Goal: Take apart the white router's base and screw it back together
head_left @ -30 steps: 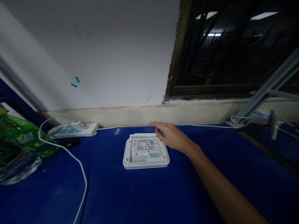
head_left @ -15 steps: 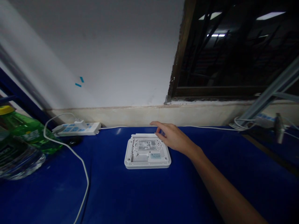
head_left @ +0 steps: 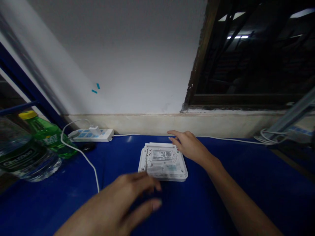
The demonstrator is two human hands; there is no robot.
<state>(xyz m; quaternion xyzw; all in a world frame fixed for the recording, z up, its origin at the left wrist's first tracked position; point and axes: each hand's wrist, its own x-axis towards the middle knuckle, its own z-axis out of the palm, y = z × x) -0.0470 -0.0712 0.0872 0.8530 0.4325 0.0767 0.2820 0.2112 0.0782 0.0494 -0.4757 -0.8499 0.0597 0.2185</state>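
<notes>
A white router point(head_left: 162, 161) lies upside down on the blue table point(head_left: 216, 200), its labelled underside facing up. My right hand point(head_left: 189, 146) rests at its far right corner, fingers stretched out and touching the back edge. My left hand point(head_left: 128, 200) hovers close to the camera just in front of the router's near left edge, fingers loosely apart and holding nothing.
A white power strip point(head_left: 92, 135) with a plugged charger lies at the back left; its white cable point(head_left: 91, 164) trails toward me. A green bottle point(head_left: 46, 135) and a clear water bottle point(head_left: 23, 154) stand at the left. More cables point(head_left: 268, 137) lie at the right by the window.
My left hand has come into view from below and reached toward the router. The view has shifted left. My right hand stays at the router's far right corner.
</notes>
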